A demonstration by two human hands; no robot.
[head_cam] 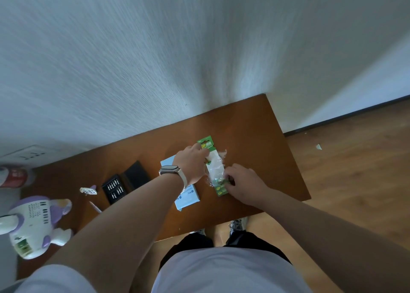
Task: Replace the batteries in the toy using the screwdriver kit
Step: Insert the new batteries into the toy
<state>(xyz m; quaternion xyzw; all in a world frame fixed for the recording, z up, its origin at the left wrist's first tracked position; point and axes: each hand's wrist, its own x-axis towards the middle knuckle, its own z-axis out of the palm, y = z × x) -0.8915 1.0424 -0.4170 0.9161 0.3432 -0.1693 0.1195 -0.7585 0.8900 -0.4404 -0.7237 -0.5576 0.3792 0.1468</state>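
Battery pack (214,166) lies on counter (255,124), right of centre. Left hand (192,163) pins its upper part flat; right hand (243,181) pinches the lower end, likely to free cells. One toy (35,224) far left, compartment open. One bit case (115,188) open between them.

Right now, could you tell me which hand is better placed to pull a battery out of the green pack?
Right hand: its fingers already sit at the green battery pack's torn lower end; the left hand steadies it.
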